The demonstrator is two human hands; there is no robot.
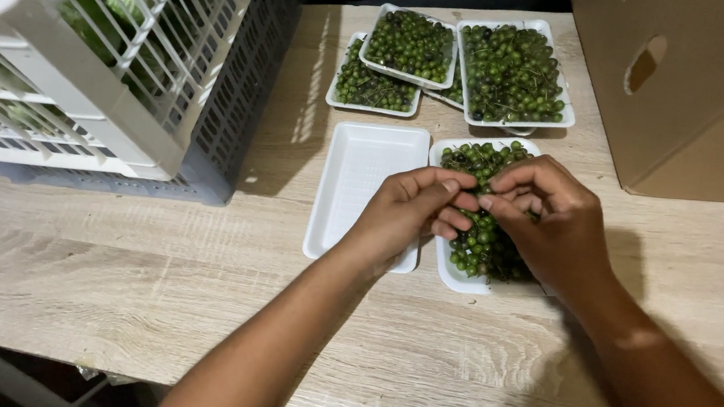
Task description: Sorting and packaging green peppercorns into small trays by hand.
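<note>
Head view shows our left hand (pixel 408 216) and right hand (pixel 550 220) meeting fingertip to fingertip over a white tray (pixel 453 275) heaped with small green berries (pixel 480 239). Our left hand has its thumb and forefinger pinched together near the tray's left edge, the other fingers curled under; our right hand is pinched in the same way from the other side, its palm covering the tray's right half. Both pinches close on the berries or their thin stalks where the fingertips meet, though we cannot tell exactly which berry each holds. This tray sits on a pale wooden table (pixel 156 299), near the middle of it, straight in front of us.

Just beside it on the left, touching or nearly so, lies an empty white tray (pixel 355 177), partly under our left wrist. Beyond both, at the far edge of the table, three more filled trays (pixel 510 69) of the same green berries are stacked overlapping one another. On the left stand a white slatted crate (pixel 72 60) resting tilted on a grey plastic crate (pixel 242 91), with green leaves showing through the slats. On the right is a brown cardboard box (pixel 689 100) with an oval handle hole.
</note>
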